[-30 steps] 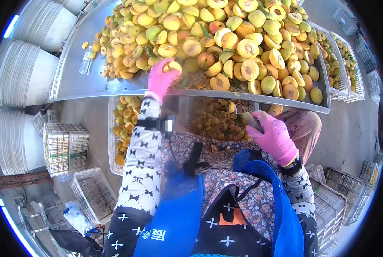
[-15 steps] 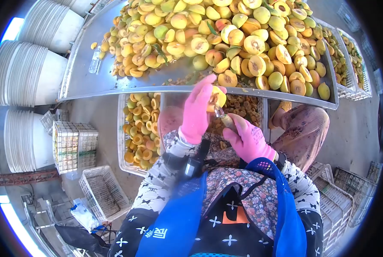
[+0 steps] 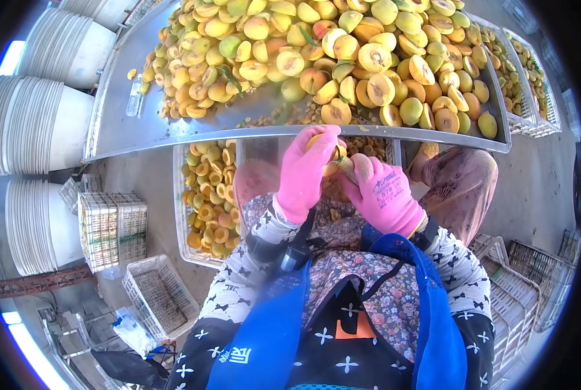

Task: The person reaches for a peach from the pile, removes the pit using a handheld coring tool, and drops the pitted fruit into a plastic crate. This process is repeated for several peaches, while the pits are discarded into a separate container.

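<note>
My left hand (image 3: pixel 303 172), in a pink glove, is closed around a yellow peach half (image 3: pixel 315 143) just in front of the metal table's edge. My right hand (image 3: pixel 386 198), also gloved in pink, grips the handle of a small pitting tool (image 3: pixel 347 170). Its metal tip is against the cut side of the peach half, mostly hidden by the fruit and fingers. Beneath the hands stands a crate of small brown and orange pieces (image 3: pixel 368 151). Pitted halves (image 3: pixel 215 195) fill the white crate left of it.
A large heap of halved peaches (image 3: pixel 284 58) covers much of the metal table (image 3: pixel 121 133). A clear plastic bottle (image 3: pixel 134 96) lies at its left. White tub stacks (image 3: pixel 27 123) and crates (image 3: pixel 160 296) stand left; more crates (image 3: pixel 508 292) are at right. Another person's leg (image 3: pixel 462 188) shows nearby.
My left hand has turned and closed further over the peach half. The right hand has moved slightly with the tool, whose tip is now less visible. The view has shifted a little.
</note>
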A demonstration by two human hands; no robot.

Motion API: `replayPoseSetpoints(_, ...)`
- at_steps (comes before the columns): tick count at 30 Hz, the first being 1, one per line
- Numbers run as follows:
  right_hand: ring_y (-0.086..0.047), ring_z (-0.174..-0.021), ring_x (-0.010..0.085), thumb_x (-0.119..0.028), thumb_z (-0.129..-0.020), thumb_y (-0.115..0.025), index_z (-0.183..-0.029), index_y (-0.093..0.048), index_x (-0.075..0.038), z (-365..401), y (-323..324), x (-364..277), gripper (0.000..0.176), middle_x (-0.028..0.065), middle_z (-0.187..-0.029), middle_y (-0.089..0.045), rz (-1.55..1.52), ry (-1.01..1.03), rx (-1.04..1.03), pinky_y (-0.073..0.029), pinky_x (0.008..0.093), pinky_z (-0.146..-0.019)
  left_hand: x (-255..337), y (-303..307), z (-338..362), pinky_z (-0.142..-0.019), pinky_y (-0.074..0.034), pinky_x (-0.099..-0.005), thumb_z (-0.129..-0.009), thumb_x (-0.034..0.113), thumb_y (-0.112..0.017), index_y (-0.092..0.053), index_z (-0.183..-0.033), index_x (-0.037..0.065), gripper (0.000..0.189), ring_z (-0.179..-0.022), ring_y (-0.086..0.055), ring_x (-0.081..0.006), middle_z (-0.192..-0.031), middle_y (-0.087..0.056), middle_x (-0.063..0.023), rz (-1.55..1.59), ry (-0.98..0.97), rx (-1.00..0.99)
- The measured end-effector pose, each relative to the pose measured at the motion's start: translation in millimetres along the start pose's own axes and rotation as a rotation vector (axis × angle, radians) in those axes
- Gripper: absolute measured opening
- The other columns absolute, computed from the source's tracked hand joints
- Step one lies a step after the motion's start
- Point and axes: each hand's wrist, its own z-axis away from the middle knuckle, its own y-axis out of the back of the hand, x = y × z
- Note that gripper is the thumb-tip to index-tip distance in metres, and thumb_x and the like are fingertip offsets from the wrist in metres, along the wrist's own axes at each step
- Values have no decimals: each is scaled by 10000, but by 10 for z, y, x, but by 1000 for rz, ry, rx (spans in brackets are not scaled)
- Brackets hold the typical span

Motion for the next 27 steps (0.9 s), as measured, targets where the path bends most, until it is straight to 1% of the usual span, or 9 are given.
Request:
replayPoseSetpoints(4,-653,-732,363,-210,-856,-702,-1027,-524,-65,38,-100,21,286,137,-812,-639,-30,-1,-2,-498,454,-606,-18,-4,7,-770,-513,-277,-981,204,-602,-577,-1176,-32,306,-858,-624,-146,-963,-666,-93,-54,-39,61)
replayPoseSetpoints(7,-638,-733,420,-194,-862,-699,-1008,-517,-45,82,-125,-84,277,199,-771,-633,-451,-146,-124,-489,502,-616,-56,-31,-1,-747,-525,-292,-982,214,-603,-588,-1153,-35,302,-829,-636,-159,-935,-672,-99,-88,-120,95)
replayPoseSetpoints(11,-630,-614,377,-184,-876,-696,-963,-515,-42,94,-179,-239,246,178,-684,-614,-577,-95,103,-478,447,-550,29,-131,-27,-719,-547,-305,-1010,282,-563,-612,-1114,-36,337,-798,-664,-186,-911,-685,-118,88,-182,90)
replayPoseSetpoints(12,-611,-581,313,-174,-882,-681,-965,-517,-45,89,-157,-238,224,138,-678,-603,-726,-183,-34,-458,406,-520,69,-162,-22,-712,-553,-306,-1017,301,-551,-622,-1098,-35,353,-784,-671,-193,-900,-688,-123,165,-178,93)
replayPoseSetpoints(17,-483,-513,64,-127,-899,-614,-992,-535,-54,-46,255,-253,142,-12,-690,-533,-1400,-730,-611,-357,239,-436,19,-148,0,-634,-544,-277,-1020,348,-544,-668,-968,-16,388,-688,-652,-179,-802,-676,-107,-73,-182,183)
replayPoseSetpoints(18,-484,-504,73,-126,-899,-614,-996,-539,-46,-51,244,-231,146,-4,-692,-538,-1381,-713,-618,-361,245,-434,-13,-140,-28,-615,-531,-262,-1018,343,-549,-676,-938,-8,382,-660,-637,-167,-781,-667,-99,-105,-208,186)
replayPoseSetpoints(21,-483,-479,90,-123,-892,-618,-997,-551,-24,25,128,-174,159,12,-682,-546,-1301,-653,-598,-370,255,-428,-27,3,-139,-583,-522,-273,-1013,357,-559,-674,-920,-2,388,-626,-634,-167,-780,-673,-107,-175,98,71)
replayPoseSetpoints(23,-480,-467,91,-122,-883,-625,-987,-561,-13,102,-26,-161,164,9,-657,-543,-1215,-584,-537,-370,252,-425,-66,27,-125,-589,-524,-287,-1004,368,-577,-673,-908,0,392,-627,-641,-182,-785,-682,-120,-97,106,51)
replayPoseSetpoints(27,-485,-469,81,-131,-864,-649,-959,-589,-16,16,228,6,161,3,-613,-542,-1664,-636,-861,-364,238,-429,-21,105,-128,-609,-539,-306,-994,372,-594,-676,-919,-2,390,-647,-659,-213,-800,-693,-135,43,127,-116)
